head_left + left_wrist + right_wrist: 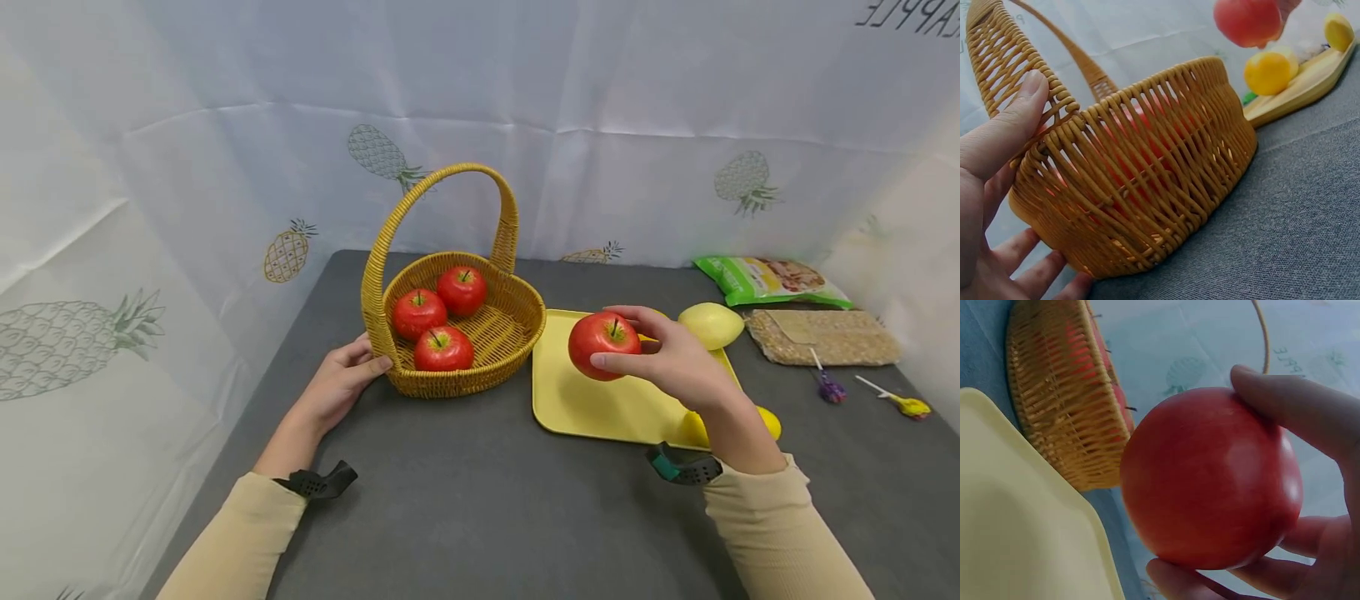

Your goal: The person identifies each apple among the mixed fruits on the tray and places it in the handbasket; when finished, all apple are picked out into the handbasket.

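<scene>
Right hand [678, 362] gripped a round red apple [603, 344] between thumb and curled fingers, holding it in the air above the left part of the flat yellow plastic tray [592, 404]. Left hand [337, 385] rested against the outer wall of the woven yellow wicker basket with a tall handle [450, 379], thumb on the rim, fingers fairly straight along the wall. Three red apples [442, 315] lay inside the basket. Pale yellow fruit [711, 324], possibly a pear, sat at the tray's far right edge. The basket stood on the dark grey worktop [480, 508] just left of the tray.
</scene>
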`<action>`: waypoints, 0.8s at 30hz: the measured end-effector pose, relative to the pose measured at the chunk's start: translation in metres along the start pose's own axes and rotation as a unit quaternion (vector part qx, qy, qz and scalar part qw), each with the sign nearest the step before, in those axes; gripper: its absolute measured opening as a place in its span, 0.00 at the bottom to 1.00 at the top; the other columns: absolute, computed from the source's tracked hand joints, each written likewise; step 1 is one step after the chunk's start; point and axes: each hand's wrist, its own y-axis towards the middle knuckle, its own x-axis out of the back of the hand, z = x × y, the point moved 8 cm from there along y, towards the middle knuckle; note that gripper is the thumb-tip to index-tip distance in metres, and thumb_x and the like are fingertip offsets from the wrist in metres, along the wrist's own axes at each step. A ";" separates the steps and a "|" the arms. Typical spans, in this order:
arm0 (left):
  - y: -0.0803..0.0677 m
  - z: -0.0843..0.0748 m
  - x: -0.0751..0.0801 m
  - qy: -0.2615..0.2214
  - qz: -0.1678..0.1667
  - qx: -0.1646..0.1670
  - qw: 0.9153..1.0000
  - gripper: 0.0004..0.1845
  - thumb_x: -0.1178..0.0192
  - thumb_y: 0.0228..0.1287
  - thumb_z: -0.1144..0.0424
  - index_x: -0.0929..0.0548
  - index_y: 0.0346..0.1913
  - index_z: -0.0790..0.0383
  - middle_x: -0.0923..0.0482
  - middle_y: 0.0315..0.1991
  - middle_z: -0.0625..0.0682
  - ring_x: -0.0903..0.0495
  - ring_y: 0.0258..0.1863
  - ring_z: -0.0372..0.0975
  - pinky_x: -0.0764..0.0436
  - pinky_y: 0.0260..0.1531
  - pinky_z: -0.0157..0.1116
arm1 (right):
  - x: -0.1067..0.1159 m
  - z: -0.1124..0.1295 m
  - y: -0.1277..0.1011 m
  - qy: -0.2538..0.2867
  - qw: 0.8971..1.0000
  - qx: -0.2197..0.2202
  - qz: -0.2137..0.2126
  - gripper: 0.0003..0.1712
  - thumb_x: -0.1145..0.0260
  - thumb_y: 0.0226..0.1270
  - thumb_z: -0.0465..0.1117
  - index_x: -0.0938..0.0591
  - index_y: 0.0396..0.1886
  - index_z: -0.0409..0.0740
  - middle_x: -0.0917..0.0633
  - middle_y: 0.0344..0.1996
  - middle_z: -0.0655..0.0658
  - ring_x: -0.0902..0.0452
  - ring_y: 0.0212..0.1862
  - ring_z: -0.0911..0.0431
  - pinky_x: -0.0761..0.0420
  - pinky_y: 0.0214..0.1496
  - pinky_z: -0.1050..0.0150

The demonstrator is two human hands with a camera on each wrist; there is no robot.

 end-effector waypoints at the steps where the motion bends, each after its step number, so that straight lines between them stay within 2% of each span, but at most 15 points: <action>1: 0.000 0.000 0.000 0.000 0.000 -0.002 1.000 0.18 0.38 0.74 0.69 0.22 0.61 0.77 0.55 0.82 0.56 0.61 0.81 0.46 0.30 0.62 0.28 | -0.002 0.001 0.002 0.008 1.000 0.003 0.006 0.40 0.24 0.65 0.52 0.30 0.73 0.50 0.25 0.63 0.42 0.21 0.58 0.44 0.18 0.54 0.53; 5: 0.000 -0.001 -0.001 0.001 0.001 -0.005 1.000 0.15 0.39 0.74 0.69 0.19 0.58 0.74 0.54 0.82 0.56 0.61 0.81 0.46 0.30 0.63 0.28 | -0.007 0.005 0.007 0.027 0.999 0.010 0.017 0.38 0.25 0.66 0.51 0.29 0.72 0.49 0.23 0.62 0.42 0.21 0.57 0.44 0.19 0.55 0.50; 8: 0.001 -0.002 -0.002 0.004 0.001 -0.003 1.000 0.14 0.38 0.74 0.69 0.19 0.57 0.73 0.54 0.82 0.55 0.61 0.81 0.46 0.30 0.63 0.28 | -0.006 0.007 0.011 0.028 1.000 -0.005 0.011 0.39 0.24 0.66 0.54 0.28 0.72 0.50 0.22 0.61 0.42 0.23 0.58 0.45 0.20 0.56 0.50; 14: 0.000 -0.001 -0.001 0.005 -0.007 0.000 1.000 0.19 0.38 0.73 0.68 0.22 0.59 0.79 0.55 0.82 0.55 0.62 0.81 0.46 0.30 0.62 0.28 | -0.009 0.012 0.021 0.018 0.999 -0.037 0.007 0.42 0.24 0.63 0.59 0.29 0.72 0.50 0.22 0.61 0.42 0.25 0.60 0.46 0.23 0.58 0.51; 20: -0.003 -0.001 0.000 0.020 -0.018 0.003 1.000 0.24 0.36 0.73 0.66 0.25 0.63 0.81 0.54 0.82 0.57 0.60 0.81 0.47 0.31 0.63 0.29 | -0.023 0.022 0.032 0.016 0.999 -0.026 0.025 0.42 0.27 0.66 0.59 0.31 0.72 0.45 0.22 0.62 0.39 0.27 0.61 0.45 0.26 0.62 0.47; 24: -0.004 -0.002 -0.001 0.025 -0.021 0.003 0.999 0.27 0.36 0.73 0.66 0.28 0.67 0.81 0.55 0.82 0.56 0.60 0.81 0.47 0.32 0.64 0.29 | -0.029 0.028 0.039 0.010 0.999 -0.021 0.027 0.42 0.29 0.67 0.61 0.30 0.72 0.43 0.22 0.61 0.38 0.28 0.61 0.44 0.26 0.61 0.47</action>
